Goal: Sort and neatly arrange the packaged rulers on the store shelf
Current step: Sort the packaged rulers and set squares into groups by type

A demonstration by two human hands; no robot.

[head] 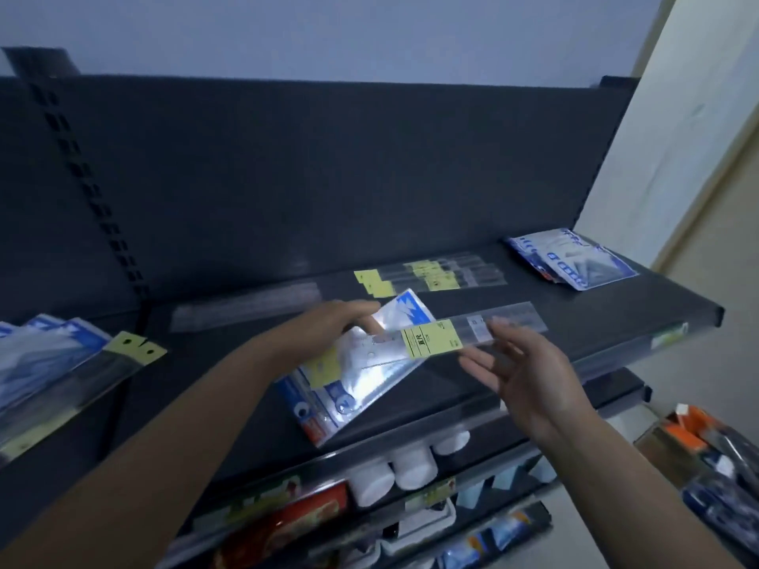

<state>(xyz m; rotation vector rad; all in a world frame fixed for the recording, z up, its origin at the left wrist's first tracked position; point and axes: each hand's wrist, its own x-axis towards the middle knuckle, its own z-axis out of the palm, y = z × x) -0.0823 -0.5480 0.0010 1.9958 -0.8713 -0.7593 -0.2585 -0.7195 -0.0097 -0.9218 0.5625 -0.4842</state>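
Left hand (343, 322) grips blue packet (361, 388) | right hand (523, 365) blurred, fingers spread, hold on ruler (431, 340) unclear

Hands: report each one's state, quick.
Left hand: grips the blue-white packet.
Right hand: at the yellow-label ruler; grip cannot be told.

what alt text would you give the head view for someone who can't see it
A person's left hand grips a blue-and-white packet at a dark store shelf while the right hand touches the clear end of a yellow-labelled ruler lying across it, the grip blurred. More yellow-tagged rulers and blue packets lie further back on the shelf.
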